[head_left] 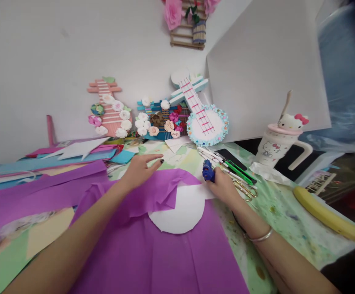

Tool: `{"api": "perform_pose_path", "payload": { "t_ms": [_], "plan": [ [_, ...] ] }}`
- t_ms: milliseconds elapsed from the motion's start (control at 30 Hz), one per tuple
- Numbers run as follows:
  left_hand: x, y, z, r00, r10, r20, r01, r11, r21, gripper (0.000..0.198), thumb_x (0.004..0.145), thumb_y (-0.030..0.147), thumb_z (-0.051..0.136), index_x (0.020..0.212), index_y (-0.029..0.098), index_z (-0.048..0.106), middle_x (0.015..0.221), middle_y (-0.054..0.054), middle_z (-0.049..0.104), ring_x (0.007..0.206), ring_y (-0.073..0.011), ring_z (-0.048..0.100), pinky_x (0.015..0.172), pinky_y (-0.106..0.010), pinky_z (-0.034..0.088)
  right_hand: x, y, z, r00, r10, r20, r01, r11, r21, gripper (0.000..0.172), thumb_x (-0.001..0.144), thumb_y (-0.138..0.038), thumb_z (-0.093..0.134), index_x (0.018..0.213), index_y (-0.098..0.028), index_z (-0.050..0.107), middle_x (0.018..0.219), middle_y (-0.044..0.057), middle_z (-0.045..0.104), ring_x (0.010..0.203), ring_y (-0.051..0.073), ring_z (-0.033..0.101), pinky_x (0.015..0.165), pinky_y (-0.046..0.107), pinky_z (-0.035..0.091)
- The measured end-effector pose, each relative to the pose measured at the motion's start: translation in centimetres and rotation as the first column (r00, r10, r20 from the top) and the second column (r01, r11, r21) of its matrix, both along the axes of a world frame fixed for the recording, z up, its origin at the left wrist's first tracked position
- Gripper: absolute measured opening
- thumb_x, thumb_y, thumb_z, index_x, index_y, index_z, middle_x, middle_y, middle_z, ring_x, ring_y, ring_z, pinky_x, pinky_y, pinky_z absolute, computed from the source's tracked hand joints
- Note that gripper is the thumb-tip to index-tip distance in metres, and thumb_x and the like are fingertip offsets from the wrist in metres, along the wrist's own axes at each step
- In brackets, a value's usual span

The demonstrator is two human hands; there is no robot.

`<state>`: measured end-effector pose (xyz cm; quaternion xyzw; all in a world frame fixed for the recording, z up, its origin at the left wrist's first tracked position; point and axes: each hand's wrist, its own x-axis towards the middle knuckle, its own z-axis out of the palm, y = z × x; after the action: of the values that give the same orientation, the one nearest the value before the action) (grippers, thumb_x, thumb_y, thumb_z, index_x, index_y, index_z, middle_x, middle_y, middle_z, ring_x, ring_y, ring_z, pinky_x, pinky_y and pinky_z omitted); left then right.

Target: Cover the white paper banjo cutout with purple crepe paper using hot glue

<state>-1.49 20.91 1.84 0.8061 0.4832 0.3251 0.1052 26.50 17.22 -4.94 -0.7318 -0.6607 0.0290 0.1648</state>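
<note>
My right hand (pixel 222 184) is closed around a small dark-blue plastic tool (pixel 208 170) whose kind I cannot make out. It is beside a white round card (pixel 177 218) with a white strip reaching toward the hand. The card lies on a large purple paper sheet (pixel 165 261), and a crumpled fold of purple paper covers its upper left part. My left hand (pixel 139 171) is at the far edge of that fold, index finger and thumb stretched out and apart, with nothing in them. Whether its palm touches the paper is hidden.
Coloured paper sheets (pixel 58 163) pile up on the left. Pens and a green cutter (pixel 240 171) lie past my right hand. Farther right are a white cup (pixel 275 147) and a banana (pixel 327 214). A white banjo-shaped craft (pixel 206 124) leans at the wall.
</note>
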Motion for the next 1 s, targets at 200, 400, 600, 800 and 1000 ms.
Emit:
{"api": "perform_pose_path", "payload": {
  "t_ms": [200, 400, 600, 800, 1000],
  "plan": [
    [-6.6, -3.1, -0.4, 0.875, -0.251, -0.415, 0.202, 0.966, -0.160, 0.075, 0.074, 0.056, 0.061, 0.139, 0.023, 0.042, 0.149, -0.011, 0.034, 0.137, -0.0302, 0.031, 0.111, -0.047, 0.027, 0.3, 0.4, -0.3, 0.999, -0.033, 0.009, 0.034, 0.996, -0.077, 0.030, 0.084, -0.032, 0.050, 0.104, -0.010, 0.047, 0.094, 0.017, 0.067, 0.087, 0.029, 0.064, 0.060, 0.030, 0.033],
    [-6.1, -7.6, -3.9, 0.703, -0.101, -0.704, 0.207, 0.976, 0.068, 0.082, 0.074, 0.021, 0.056, 0.148, 0.021, 0.020, 0.154, -0.010, 0.022, 0.143, -0.0326, 0.009, 0.111, -0.060, 0.010, 0.1, 0.3, 0.1, 0.999, -0.043, 0.008, 0.044, 0.993, -0.111, 0.032, 0.086, -0.032, 0.050, 0.106, -0.008, 0.048, 0.096, 0.020, 0.067, 0.089, 0.030, 0.065, 0.065, 0.031, 0.038],
    [-3.6, -6.5, -4.8, 0.764, 0.027, -0.645, 0.138, 0.969, 0.204, 0.046, 0.082, 0.017, 0.047, 0.127, 0.011, 0.054, 0.134, -0.015, 0.054, 0.128, -0.0321, 0.044, 0.108, -0.054, 0.029, 0.2, -0.1, 0.4, 0.997, -0.074, 0.003, 0.074, 0.991, -0.116, 0.034, 0.085, -0.032, 0.051, 0.108, -0.007, 0.049, 0.096, 0.020, 0.067, 0.090, 0.029, 0.065, 0.067, 0.031, 0.040],
    [-3.5, -4.5, -1.3, 0.842, 0.223, -0.492, -0.114, 0.964, 0.240, 0.039, 0.087, 0.019, 0.036, 0.114, 0.014, 0.064, 0.110, -0.012, 0.069, 0.097, -0.0284, 0.066, 0.082, -0.041, 0.051, 0.4, -0.1, 0.3, 0.997, -0.079, 0.004, 0.079, 0.989, -0.127, 0.035, 0.085, -0.031, 0.050, 0.109, -0.006, 0.050, 0.095, 0.021, 0.067, 0.093, 0.030, 0.064, 0.069, 0.032, 0.041],
    [-4.3, -3.9, 1.1, 0.865, 0.237, -0.442, -0.143, 0.961, 0.236, 0.048, 0.070, 0.013, 0.043, 0.113, 0.019, 0.065, 0.111, -0.006, 0.070, 0.105, -0.0257, 0.063, 0.090, -0.038, 0.049, 0.5, -0.3, 0.4, 0.997, -0.072, -0.021, 0.069, 0.991, -0.117, 0.035, 0.085, -0.033, 0.050, 0.108, -0.007, 0.048, 0.096, 0.020, 0.066, 0.093, 0.030, 0.064, 0.068, 0.032, 0.041]
  ]
}}
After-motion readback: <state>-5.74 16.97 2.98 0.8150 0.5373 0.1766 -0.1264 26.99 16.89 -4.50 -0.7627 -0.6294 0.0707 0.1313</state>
